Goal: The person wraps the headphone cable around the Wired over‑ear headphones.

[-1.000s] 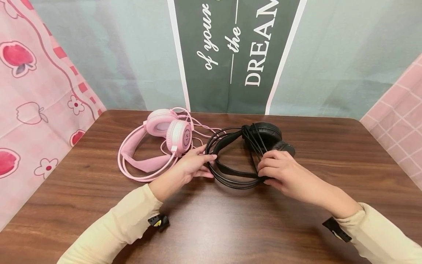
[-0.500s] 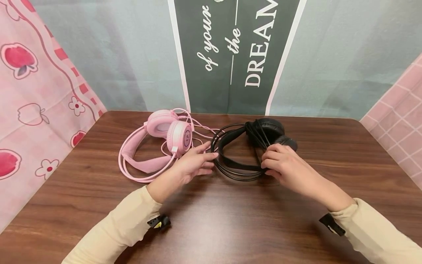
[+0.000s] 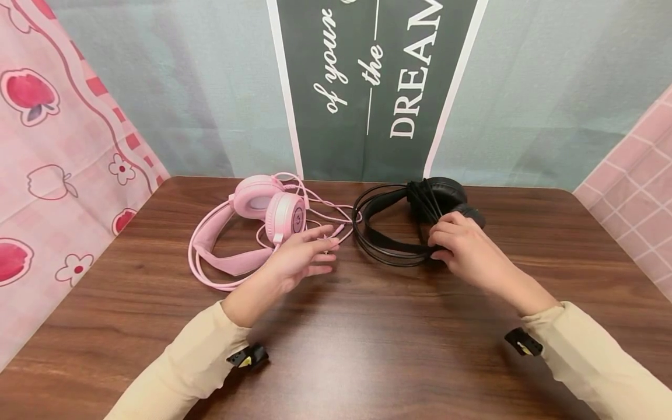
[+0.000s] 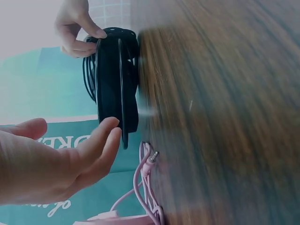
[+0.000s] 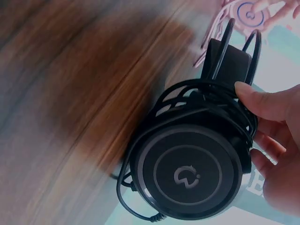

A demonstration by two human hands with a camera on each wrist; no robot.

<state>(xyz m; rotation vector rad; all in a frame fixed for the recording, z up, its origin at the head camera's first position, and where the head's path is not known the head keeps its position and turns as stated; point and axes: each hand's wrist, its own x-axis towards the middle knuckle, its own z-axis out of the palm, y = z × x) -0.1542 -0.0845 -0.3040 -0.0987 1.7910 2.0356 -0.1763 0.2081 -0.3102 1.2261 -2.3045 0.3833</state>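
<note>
Two headsets are lying on the counter [image 3: 378,350]: the pink headset [image 3: 283,220] is sitting at ten o'clock from the middle and the black headset [image 3: 420,195] at about one, its band curving toward nine. Your right hand [image 3: 462,248] is gripping the black headset at its four o'clock side, thumb and fingers curled in a pinch where the wrapped black cable [image 5: 236,115] is crossing. Your left hand [image 3: 299,255] is holding nothing, its fingers reaching out spread and nearly straight near the pink plug [image 4: 151,162]. You are apparently settling the black headset, so try guiding it by its frame and ear cups, likely the heavier end; tugging on the loops alone could be loosening the wrap. Mind the pink cable [image 3: 336,209] at the black band's nine o'clock, since it could be snagging. Whether the black headset's whole lower edge is resting down is hard to tell, so be checking that before releasing.
</note>
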